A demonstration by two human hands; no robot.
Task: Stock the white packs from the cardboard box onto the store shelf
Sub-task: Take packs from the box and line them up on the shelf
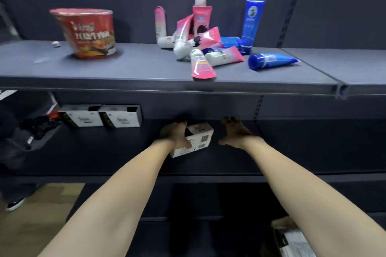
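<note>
"Where was the pack when this was taken?"

"On the middle shelf (208, 165), tilted, 1 white pack (197, 139) in the person's left hand (174, 134). The fingers curled round its left side and top. The right hand (234, 132) hovered just beside it, to the right, fingers spread, holding nothing and not touching the carton."

"And the others?"

"2 stocked packs (100, 117) stood side by side farther left and deeper in on that shelf. The cardboard box (290, 236) sat low at the near right, only partly in view."

"How did the pack look to handle?"

"Light, I judged, since 1 hand carried it. It seemed a stiff printed carton with flat faces and square corners, so it should slide along the shelf and stand steady. The smooth card might slip in a loose pinch. Holding 2 opposite side faces looked safest, away from the dark cut-out near the top, where thin card could buckle."

"Anything else nearby?"

"A red noodle cup (87, 33) and scattered tubes (205, 48) lay on the upper shelf (146, 67)."
</note>
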